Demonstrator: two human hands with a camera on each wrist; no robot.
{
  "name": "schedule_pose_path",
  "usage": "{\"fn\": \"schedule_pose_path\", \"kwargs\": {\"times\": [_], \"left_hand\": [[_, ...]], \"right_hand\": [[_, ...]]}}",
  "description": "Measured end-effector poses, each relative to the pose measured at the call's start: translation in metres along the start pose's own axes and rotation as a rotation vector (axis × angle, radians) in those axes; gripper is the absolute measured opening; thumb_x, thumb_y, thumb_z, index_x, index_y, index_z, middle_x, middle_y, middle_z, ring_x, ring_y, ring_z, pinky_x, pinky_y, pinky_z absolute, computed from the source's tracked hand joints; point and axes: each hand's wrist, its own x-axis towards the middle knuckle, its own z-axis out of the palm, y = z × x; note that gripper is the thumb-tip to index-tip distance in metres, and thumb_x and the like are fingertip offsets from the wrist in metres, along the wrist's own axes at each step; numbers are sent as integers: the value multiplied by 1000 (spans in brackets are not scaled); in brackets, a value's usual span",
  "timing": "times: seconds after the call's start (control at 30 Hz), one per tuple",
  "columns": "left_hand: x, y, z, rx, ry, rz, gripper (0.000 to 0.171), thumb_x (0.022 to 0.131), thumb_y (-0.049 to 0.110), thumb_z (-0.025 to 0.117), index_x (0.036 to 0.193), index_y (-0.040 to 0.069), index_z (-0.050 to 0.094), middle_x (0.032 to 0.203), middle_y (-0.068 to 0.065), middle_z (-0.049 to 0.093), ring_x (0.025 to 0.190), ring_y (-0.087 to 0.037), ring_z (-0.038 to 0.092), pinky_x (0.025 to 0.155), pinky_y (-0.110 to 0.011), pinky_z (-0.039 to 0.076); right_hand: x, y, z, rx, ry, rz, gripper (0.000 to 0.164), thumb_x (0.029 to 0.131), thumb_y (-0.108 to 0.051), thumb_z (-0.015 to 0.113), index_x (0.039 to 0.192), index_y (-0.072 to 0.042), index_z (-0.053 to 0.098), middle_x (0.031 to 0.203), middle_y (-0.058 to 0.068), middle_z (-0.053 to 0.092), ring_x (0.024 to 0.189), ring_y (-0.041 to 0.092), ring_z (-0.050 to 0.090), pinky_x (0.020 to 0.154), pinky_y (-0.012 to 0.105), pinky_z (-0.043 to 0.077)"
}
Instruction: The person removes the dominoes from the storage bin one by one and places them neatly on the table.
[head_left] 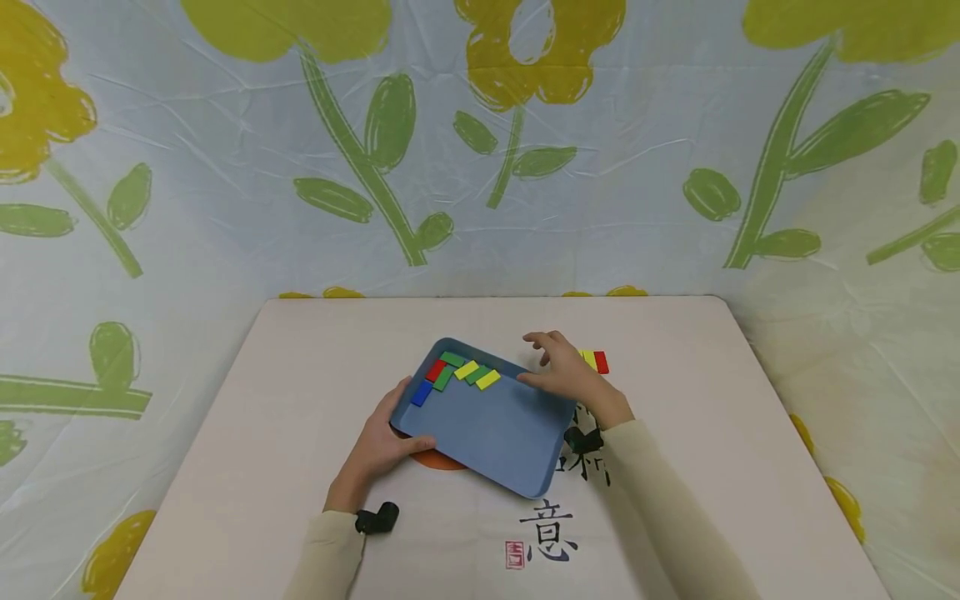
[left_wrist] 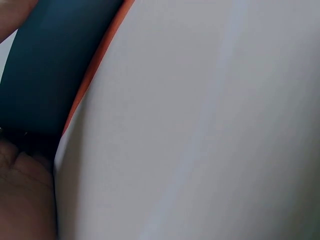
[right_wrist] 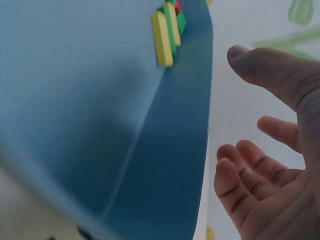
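Observation:
A blue rectangular tray (head_left: 487,433) stands tilted over the table, and my left hand (head_left: 380,442) grips its left end, thumb over the near rim. Toward the tray's far left corner lie small flat blocks: a blue block (head_left: 422,393), a red block (head_left: 436,371), several green blocks (head_left: 452,358) and two yellow blocks (head_left: 489,380). My right hand (head_left: 566,373) is at the tray's far right side with its fingers apart, holding nothing. In the right wrist view, a gap shows between the right hand (right_wrist: 270,185) and the tray's wall (right_wrist: 175,130).
Beyond the right hand, a red block (head_left: 602,362) and a yellow block (head_left: 589,359) lie on the pale table (head_left: 315,350). An orange round shape (head_left: 438,461) shows under the tray's near edge. Black brush characters (head_left: 550,533) mark the cloth in front. A flowered curtain (head_left: 600,233) hangs behind.

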Motion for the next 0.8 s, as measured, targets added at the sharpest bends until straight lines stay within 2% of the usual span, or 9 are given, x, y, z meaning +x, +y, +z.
{"fn": "schedule_pose_path", "kwargs": {"times": [0.23, 0.43, 0.6, 0.8], "left_hand": [[0, -2, 1, 3, 4, 9, 108, 66, 45, 87, 152, 42, 20, 158, 2, 27, 144, -30, 28, 110, -62, 27], [1, -3, 0, 8, 3, 12, 109, 66, 44, 87, 152, 40, 20, 158, 2, 26, 144, -30, 28, 110, -62, 28], [0, -2, -1, -4, -1, -13, 109, 65, 45, 87, 152, 42, 21, 157, 5, 27, 144, -28, 28, 111, -61, 27], [0, -2, -1, 7, -6, 5, 108, 67, 44, 86, 152, 40, 19, 158, 0, 27, 143, -31, 30, 109, -63, 28]], "right_hand": [[0, -16, 11, 43, -53, -65, 65, 83, -33, 76, 137, -7, 50, 122, 15, 59, 91, 19, 60, 73, 31, 55], [0, -22, 24, 51, -113, -95, 56, 86, -32, 73, 130, -2, 56, 101, 6, 66, 79, 12, 58, 68, 25, 52], [0, -23, 35, 33, -171, -91, 52, 87, -33, 72, 124, 1, 59, 80, -1, 61, 67, 11, 54, 59, 23, 47], [0, -23, 43, -9, -210, -29, 46, 87, -34, 71, 116, 1, 63, 61, -2, 49, 51, 9, 46, 47, 21, 34]]}}
